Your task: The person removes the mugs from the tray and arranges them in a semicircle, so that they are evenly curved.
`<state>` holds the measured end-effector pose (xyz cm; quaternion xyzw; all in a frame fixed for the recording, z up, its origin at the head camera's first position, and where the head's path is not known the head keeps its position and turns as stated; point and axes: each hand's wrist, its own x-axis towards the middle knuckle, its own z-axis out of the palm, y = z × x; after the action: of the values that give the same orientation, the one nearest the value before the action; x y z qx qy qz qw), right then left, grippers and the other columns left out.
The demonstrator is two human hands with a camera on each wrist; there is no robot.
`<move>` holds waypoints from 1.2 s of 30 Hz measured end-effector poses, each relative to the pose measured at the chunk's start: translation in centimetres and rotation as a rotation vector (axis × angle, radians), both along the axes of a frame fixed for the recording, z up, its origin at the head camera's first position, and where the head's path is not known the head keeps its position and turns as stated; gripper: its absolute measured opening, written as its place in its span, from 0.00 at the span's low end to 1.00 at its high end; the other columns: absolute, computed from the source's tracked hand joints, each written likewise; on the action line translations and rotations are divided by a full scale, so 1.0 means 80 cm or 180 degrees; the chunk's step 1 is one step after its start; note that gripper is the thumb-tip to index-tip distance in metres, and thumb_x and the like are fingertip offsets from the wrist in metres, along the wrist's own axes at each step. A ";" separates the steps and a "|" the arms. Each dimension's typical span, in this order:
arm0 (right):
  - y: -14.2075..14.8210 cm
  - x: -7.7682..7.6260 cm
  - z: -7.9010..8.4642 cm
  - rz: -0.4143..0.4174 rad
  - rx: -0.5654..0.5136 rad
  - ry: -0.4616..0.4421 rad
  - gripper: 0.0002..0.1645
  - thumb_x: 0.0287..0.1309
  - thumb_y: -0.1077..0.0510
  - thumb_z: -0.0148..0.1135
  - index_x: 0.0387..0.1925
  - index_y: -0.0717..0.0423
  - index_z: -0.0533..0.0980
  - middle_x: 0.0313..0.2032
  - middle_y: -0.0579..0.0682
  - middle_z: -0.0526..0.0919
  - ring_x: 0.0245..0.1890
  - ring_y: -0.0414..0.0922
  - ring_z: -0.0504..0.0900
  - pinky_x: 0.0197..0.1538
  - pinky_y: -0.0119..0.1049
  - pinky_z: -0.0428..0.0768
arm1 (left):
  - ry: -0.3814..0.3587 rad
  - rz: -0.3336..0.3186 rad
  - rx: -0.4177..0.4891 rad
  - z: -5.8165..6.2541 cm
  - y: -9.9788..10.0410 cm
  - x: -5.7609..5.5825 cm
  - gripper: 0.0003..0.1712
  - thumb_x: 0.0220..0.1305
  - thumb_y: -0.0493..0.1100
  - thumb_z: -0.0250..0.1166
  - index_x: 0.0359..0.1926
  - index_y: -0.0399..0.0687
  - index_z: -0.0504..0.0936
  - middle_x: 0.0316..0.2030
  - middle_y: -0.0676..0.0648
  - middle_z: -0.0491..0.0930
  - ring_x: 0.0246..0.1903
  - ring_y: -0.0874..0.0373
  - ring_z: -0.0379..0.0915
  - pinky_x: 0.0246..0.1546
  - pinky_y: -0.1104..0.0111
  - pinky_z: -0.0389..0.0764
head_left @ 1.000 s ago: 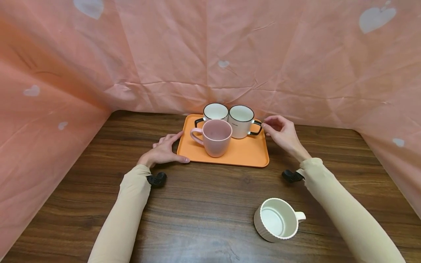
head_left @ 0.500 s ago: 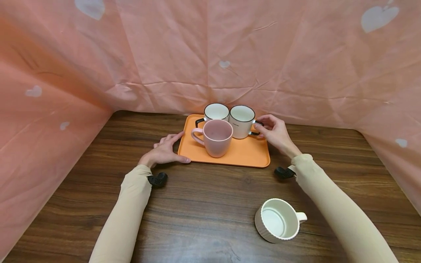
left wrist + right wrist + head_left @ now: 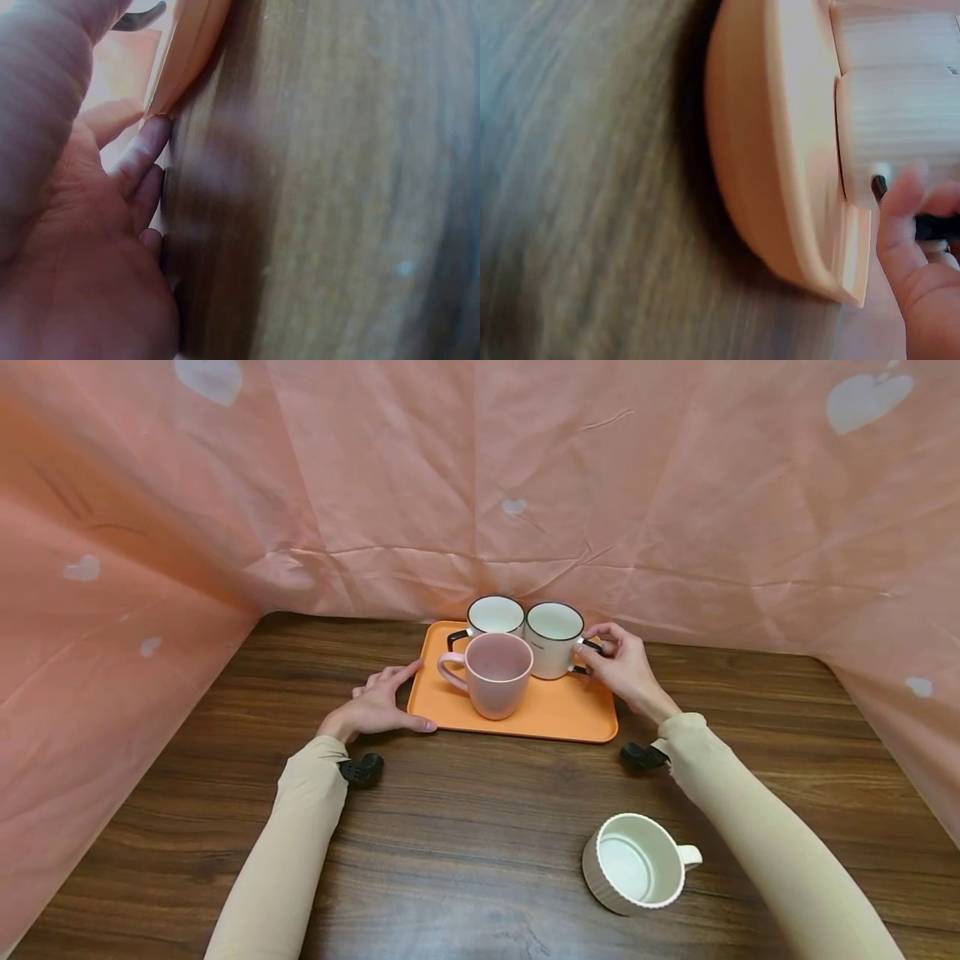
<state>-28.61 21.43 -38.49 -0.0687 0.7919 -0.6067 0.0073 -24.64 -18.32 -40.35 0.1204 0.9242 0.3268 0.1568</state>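
An orange tray [image 3: 570, 718] lies at the back of the table, bearing a pink mug [image 3: 497, 681] and two white mugs with black rims. My left hand [image 3: 375, 704] spreads around the tray's front left corner, thumb along the front edge and index finger at the left edge. The left wrist view shows its fingertips [image 3: 156, 131] right at the tray's side. With thumb and fingers my right hand [image 3: 624, 668] holds the right white mug [image 3: 551, 647] by its black handle, partly hidden by the fingers. The other white mug [image 3: 495, 612] stands beside it, partly behind the pink one.
A cream ribbed cup [image 3: 633, 864] stands on the dark wooden table [image 3: 465, 827], front right, near the right sleeve. A pink cloth with pale hearts [image 3: 420, 485] hangs behind and at both sides of the table.
My right hand has moved left from the handle's outer end and taken hold of the white mug's handle. The left hand stays at the tray's corner.
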 end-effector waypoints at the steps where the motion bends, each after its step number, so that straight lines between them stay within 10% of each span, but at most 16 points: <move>1: -0.001 0.001 0.000 -0.0003 -0.0031 0.0016 0.18 0.68 0.59 0.66 0.53 0.58 0.71 0.20 0.41 0.82 0.19 0.38 0.78 0.31 0.37 0.87 | -0.0004 -0.0003 0.0001 0.000 0.000 0.000 0.69 0.48 0.65 0.79 0.83 0.65 0.47 0.79 0.43 0.50 0.75 0.36 0.46 0.67 0.33 0.47; 36: 0.024 0.036 0.007 0.0038 -0.0795 0.0005 0.10 0.66 0.64 0.65 0.42 0.52 0.72 0.14 0.40 0.69 0.15 0.35 0.67 0.24 0.31 0.82 | -0.0013 -0.0021 -0.0017 -0.002 0.000 -0.005 0.68 0.49 0.66 0.78 0.83 0.64 0.47 0.79 0.41 0.50 0.76 0.36 0.45 0.68 0.34 0.47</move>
<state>-25.69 23.34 -37.89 -0.0743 0.7099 -0.7004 0.0016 -25.06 -18.33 -40.52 0.1223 0.9243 0.3240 0.1601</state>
